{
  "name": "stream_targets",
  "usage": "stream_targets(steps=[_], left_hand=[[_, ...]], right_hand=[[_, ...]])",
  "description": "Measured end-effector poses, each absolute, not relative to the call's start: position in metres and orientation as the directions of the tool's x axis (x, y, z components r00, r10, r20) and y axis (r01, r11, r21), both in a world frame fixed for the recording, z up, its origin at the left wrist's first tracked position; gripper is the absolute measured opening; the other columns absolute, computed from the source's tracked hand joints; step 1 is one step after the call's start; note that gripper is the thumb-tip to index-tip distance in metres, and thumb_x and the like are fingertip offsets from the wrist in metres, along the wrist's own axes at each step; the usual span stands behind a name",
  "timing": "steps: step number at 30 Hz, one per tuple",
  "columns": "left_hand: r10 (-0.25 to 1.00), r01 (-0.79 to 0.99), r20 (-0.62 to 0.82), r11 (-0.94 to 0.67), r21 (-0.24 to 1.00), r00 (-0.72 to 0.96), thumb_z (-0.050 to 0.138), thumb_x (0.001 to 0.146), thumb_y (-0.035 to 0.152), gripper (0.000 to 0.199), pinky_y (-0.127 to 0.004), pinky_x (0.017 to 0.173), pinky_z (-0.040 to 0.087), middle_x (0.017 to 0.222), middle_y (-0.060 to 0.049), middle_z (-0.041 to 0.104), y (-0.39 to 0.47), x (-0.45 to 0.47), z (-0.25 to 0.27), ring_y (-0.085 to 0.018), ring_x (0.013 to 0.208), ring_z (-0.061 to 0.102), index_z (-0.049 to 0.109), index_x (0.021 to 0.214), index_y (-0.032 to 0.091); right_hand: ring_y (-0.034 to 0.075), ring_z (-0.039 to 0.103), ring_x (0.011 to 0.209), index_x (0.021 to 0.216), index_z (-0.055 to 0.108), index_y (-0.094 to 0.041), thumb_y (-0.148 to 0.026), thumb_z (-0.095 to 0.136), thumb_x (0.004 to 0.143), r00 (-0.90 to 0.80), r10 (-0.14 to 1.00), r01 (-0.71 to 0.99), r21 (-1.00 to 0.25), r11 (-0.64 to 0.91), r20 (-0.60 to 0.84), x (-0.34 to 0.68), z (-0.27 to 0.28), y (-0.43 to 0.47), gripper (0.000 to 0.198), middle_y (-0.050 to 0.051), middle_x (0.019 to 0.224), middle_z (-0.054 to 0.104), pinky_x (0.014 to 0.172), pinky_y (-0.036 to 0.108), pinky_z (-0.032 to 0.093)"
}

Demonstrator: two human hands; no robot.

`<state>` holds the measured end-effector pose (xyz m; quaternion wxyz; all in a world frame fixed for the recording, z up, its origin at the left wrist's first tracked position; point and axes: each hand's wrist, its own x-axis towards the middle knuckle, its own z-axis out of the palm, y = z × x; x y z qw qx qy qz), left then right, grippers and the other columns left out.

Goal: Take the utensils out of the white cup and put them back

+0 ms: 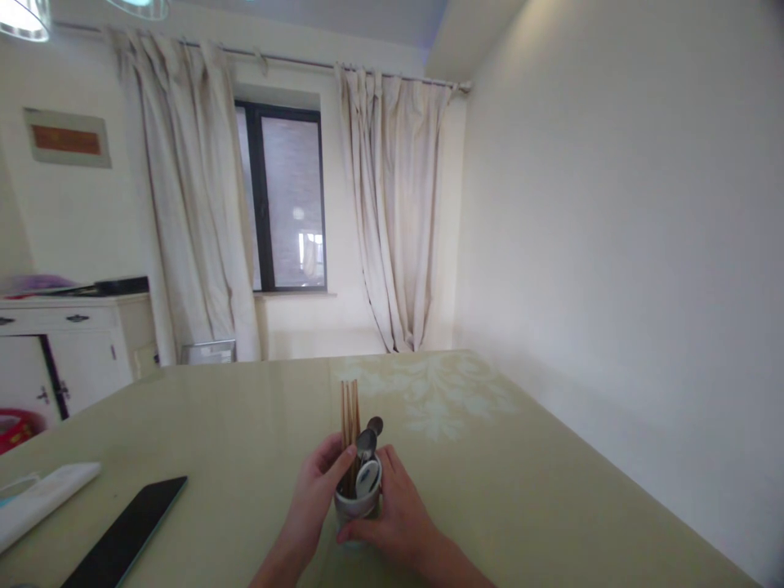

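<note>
A small pale cup (356,508) stands on the table in front of me, holding several wooden chopsticks (349,408) and several spoons. Among these are metal spoons (366,443) with dark rounded ends and a white spoon (368,478) with a dark mark. My right hand (401,510) is closed round the cup's right side, its thumb across the front. On the other side, my left hand (318,482) is closed at the chopsticks, thumb in front and fingers behind them, close to the cup's rim. Its fingertips are partly hidden.
The greenish table (233,433) has a pale leaf pattern at its far right. A black flat device (128,531) and a white object (46,494) lie at the left. A wall (625,245) borders the right edge. A white cabinet (91,343) stands beyond the left side.
</note>
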<state>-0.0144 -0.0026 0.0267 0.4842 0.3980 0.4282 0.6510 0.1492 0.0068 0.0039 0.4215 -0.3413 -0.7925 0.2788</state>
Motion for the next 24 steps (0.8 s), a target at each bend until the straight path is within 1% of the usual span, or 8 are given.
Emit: stream_targets(steps=[4,7,11,13,16,18,21,24], left_hand=[[0.971,-0.307,0.113,-0.175,0.936,-0.209,0.098,0.06,0.053,0.052,-0.027,0.078,0.059,0.089,-0.004,0.083,-0.004,-0.012,0.028,-0.02,0.082,0.076,0.077,0.092,0.018],[0.966,-0.311,0.086,-0.162,0.936,-0.242,0.098,0.055,0.056,0.056,-0.028,0.078,0.059,0.086,-0.003,0.083,-0.006,-0.01,0.03,-0.021,0.081,0.076,0.075,0.089,0.018],[0.963,-0.291,0.055,-0.134,0.947,-0.264,0.097,0.052,0.061,0.066,-0.031,0.084,0.06,0.096,-0.006,0.084,-0.009,-0.011,0.034,-0.026,0.093,0.077,0.075,0.097,0.018],[0.962,-0.28,0.051,-0.128,0.951,-0.267,0.097,0.053,0.06,0.066,-0.033,0.087,0.06,0.101,-0.007,0.084,-0.01,-0.012,0.035,-0.027,0.098,0.078,0.075,0.1,0.018],[0.974,-0.298,0.069,-0.134,0.945,-0.218,0.097,0.057,0.057,0.063,-0.033,0.089,0.06,0.102,-0.008,0.084,-0.01,-0.011,0.034,-0.027,0.097,0.078,0.074,0.101,0.018],[0.978,-0.317,0.084,-0.141,0.938,-0.189,0.095,0.061,0.057,0.062,-0.033,0.089,0.06,0.103,-0.008,0.084,-0.009,-0.011,0.032,-0.026,0.096,0.079,0.074,0.105,0.019],[0.969,-0.314,0.1,-0.169,0.934,-0.226,0.091,0.067,0.061,0.062,-0.033,0.094,0.059,0.111,-0.007,0.084,-0.006,-0.011,0.026,-0.026,0.103,0.078,0.075,0.111,0.02],[0.964,-0.312,0.066,-0.148,0.939,-0.258,0.085,0.072,0.067,0.062,-0.036,0.103,0.057,0.118,-0.008,0.082,-0.003,-0.011,0.018,-0.028,0.112,0.075,0.077,0.11,0.019]], right_hand=[[0.031,0.06,0.111,0.127,0.066,-0.02,-0.053,0.1,0.061,-0.415,0.776,0.286,-0.741,0.607,0.475,0.15,0.006,0.006,0.082,0.008,0.119,0.064,0.1,0.046,0.051],[0.031,0.061,0.11,0.127,0.066,-0.019,-0.052,0.1,0.059,-0.412,0.786,0.301,-0.745,0.595,0.461,0.151,0.006,0.007,0.084,0.009,0.118,0.064,0.099,0.046,0.052],[0.031,0.061,0.111,0.127,0.067,-0.02,-0.051,0.1,0.06,-0.426,0.779,0.316,-0.732,0.604,0.46,0.152,0.009,0.005,0.081,0.008,0.119,0.065,0.1,0.046,0.052],[0.031,0.062,0.11,0.126,0.067,-0.02,-0.05,0.099,0.061,-0.421,0.773,0.305,-0.729,0.613,0.474,0.152,0.01,0.005,0.078,0.008,0.118,0.066,0.099,0.045,0.052],[0.032,0.063,0.11,0.126,0.068,-0.019,-0.049,0.099,0.061,-0.401,0.774,0.31,-0.723,0.617,0.489,0.151,0.009,0.004,0.078,0.009,0.118,0.066,0.099,0.046,0.053],[0.034,0.063,0.111,0.126,0.068,-0.018,-0.049,0.098,0.062,-0.389,0.776,0.311,-0.722,0.618,0.496,0.15,0.008,0.003,0.077,0.01,0.118,0.067,0.099,0.048,0.053],[0.034,0.066,0.111,0.129,0.067,-0.019,-0.044,0.097,0.065,-0.369,0.781,0.268,-0.747,0.609,0.504,0.149,0.007,0.003,0.075,0.011,0.12,0.07,0.098,0.049,0.054],[0.033,0.067,0.116,0.14,0.059,-0.021,-0.035,0.096,0.067,-0.341,0.802,0.201,-0.795,0.572,0.491,0.149,0.005,0.004,0.083,0.011,0.13,0.069,0.098,0.046,0.055]])
